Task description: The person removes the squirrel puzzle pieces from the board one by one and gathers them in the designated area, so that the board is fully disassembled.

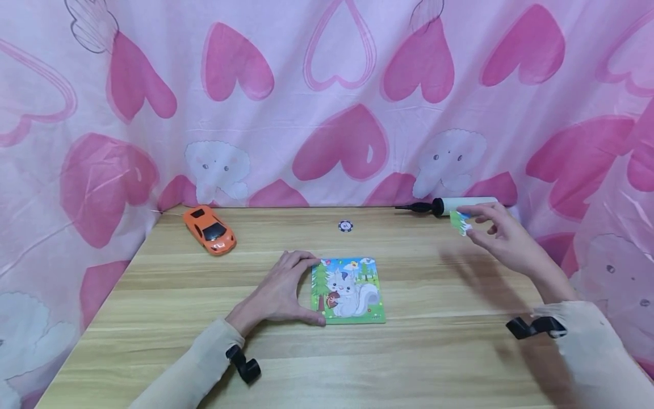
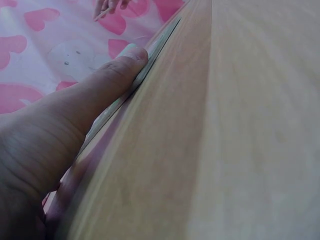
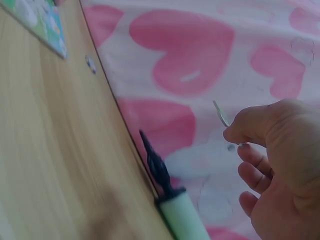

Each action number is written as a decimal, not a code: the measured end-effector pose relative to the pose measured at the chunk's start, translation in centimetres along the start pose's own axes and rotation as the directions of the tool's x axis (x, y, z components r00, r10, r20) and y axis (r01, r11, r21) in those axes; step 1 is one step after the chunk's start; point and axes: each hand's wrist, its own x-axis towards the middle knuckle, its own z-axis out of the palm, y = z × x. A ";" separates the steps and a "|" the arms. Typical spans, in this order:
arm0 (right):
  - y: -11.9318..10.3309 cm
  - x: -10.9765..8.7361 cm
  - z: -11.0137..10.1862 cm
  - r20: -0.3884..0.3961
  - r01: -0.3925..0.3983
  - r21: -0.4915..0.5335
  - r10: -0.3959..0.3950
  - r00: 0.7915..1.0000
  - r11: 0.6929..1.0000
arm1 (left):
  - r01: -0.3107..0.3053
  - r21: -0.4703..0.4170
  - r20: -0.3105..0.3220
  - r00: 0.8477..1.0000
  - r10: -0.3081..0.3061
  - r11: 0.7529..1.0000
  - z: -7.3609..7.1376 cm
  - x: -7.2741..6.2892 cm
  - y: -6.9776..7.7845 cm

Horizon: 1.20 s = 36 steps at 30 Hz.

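A square jigsaw puzzle (image 1: pixel 352 301) with a white squirrel picture lies flat on the wooden table. My left hand (image 1: pixel 278 289) holds it at the left side, fingertips at the upper left corner and thumb at the lower left corner. The left wrist view shows the thumb (image 2: pixel 107 82) against the puzzle's edge. Raised above the table at the right, my right hand (image 1: pixel 503 236) pinches a small puzzle piece (image 1: pixel 458 222), green with white and blue. In the right wrist view this piece (image 3: pixel 220 114) is seen nearly edge-on, between thumb and fingers.
An orange toy car (image 1: pixel 210 230) stands at the back left. A poker chip (image 1: pixel 346 226) lies behind the puzzle. A hand pump (image 1: pixel 449 205) with a black nozzle lies along the back right edge, behind my right hand. A pink heart-patterned curtain (image 1: pixel 337 147) surrounds the table.
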 end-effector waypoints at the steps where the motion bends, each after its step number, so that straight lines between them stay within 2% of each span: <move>1: 0.4 -0.3 -0.2 0.010 -0.003 0.008 0.003 1.000 1.000 | 0.001 0.001 0.000 1.000 -0.001 1.000 0.0 0.0 0.0; 4: 1.6 -1.2 -0.5 0.029 -0.028 0.006 0.028 0.999 1.000 | 0.004 0.002 0.006 1.000 -0.004 1.000 0.0 0.1 0.0; 12: 5.0 -3.6 0.1 0.071 -0.015 -0.020 0.017 0.997 1.000 | 0.006 0.007 0.013 1.000 -0.006 1.000 -0.2 0.1 0.0; 18: 6.6 -4.7 1.2 0.188 -0.117 0.031 0.109 0.976 0.993 | -0.001 0.003 0.006 1.000 0.001 1.000 -0.1 0.1 0.1; 21: 7.2 -5.2 1.7 0.212 -0.154 0.037 0.143 0.967 0.987 | -0.002 -0.002 0.005 1.000 0.002 1.000 0.0 0.1 0.1; 26: 7.7 -5.7 2.6 0.193 -0.134 0.031 0.125 0.973 0.991 | 0.000 -0.009 0.003 1.000 0.000 1.000 0.1 0.1 0.1; 36: 7.5 -5.7 3.1 0.213 -0.191 0.012 0.184 0.960 0.982 | 0.005 0.000 -0.004 1.000 -0.005 1.000 0.1 -0.1 -0.1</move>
